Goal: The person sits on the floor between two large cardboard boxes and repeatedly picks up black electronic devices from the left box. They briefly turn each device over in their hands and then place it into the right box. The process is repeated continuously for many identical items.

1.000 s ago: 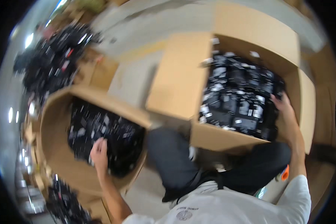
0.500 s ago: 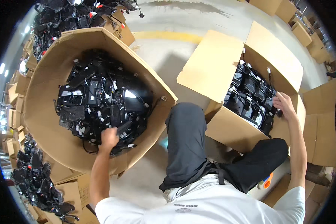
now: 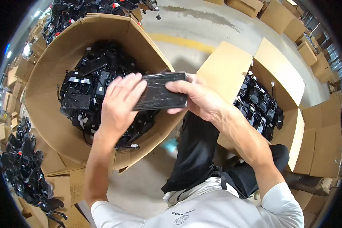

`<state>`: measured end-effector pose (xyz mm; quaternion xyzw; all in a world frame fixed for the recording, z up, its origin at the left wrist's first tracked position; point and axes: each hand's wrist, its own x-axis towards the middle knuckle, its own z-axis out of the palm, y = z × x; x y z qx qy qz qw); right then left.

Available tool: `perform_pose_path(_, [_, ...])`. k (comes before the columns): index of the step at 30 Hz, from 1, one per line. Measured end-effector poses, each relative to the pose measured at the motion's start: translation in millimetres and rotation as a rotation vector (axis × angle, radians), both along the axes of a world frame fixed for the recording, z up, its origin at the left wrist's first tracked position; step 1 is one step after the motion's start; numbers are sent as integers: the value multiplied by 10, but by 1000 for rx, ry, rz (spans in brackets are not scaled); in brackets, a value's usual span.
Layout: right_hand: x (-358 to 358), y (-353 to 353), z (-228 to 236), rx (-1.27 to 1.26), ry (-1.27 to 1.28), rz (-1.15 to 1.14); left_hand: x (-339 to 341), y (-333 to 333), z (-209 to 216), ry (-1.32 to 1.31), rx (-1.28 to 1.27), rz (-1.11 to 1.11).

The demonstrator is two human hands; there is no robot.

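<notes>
A flat black rectangular part (image 3: pixel 161 93) with shiny, creased clear film on it is held between my hands, above the near right side of the big round-walled carton (image 3: pixel 41 125). My right hand (image 3: pixel 197 97) grips its right end, thumb on top and fingers beneath. At its left end, my left hand (image 3: pixel 121 98) is closed over the edge; the thumb is hidden. Beneath lies a heap of black plastic parts (image 3: pixel 79 85) with cables and white connectors. More such parts (image 3: pixel 260 98) fill the open carton (image 3: pixel 226 68) on the right.
Another heap of black parts (image 3: pixel 83 9) rises behind the large carton, and one more (image 3: pixel 24 167) lies at the left. Cardboard boxes (image 3: pixel 323 129) line the right side. A yellow floor line (image 3: pixel 182 41) crosses beyond. A light blue scrap (image 3: pixel 170 144) lies by my leg.
My left hand has risen from the heap in the left carton. My right hand has left the right carton and come across; the black part is now between both hands.
</notes>
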<state>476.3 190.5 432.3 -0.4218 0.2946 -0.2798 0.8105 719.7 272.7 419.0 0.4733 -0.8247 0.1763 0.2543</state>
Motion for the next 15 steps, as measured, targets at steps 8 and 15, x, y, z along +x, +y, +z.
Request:
perform_pose_path(8, [-1196, 46, -95, -127, 52, -456, 1635, -293, -2532, 569, 390, 808])
perform_pose_path(15, [-1553, 384, -225, -191, 191, -534, 1212, -478, -2398, 331, 860, 739])
